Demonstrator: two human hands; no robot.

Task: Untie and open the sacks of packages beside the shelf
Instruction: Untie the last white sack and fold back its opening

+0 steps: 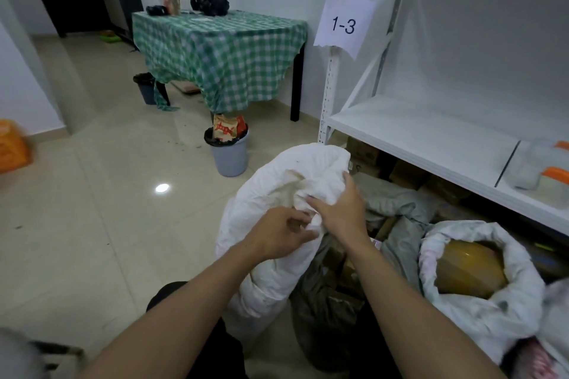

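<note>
Glossy beige tiled floor (92,224) fills the left of frame, white metal shelf (415,129) upper right. Bulky white woven sack (271,181) stands at centre beside it, mouth bunched shut. Right hand (338,209) grips the gathered neck, and left hand (283,234) pinches cloth just below. Risk: hard tugging jams the tie or tips the sack on slick tile.

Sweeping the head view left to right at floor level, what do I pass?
Orange bag → grey bin → white sack, its neck held by the left hand, then the right hand → open sack with a brown package inside.
</note>
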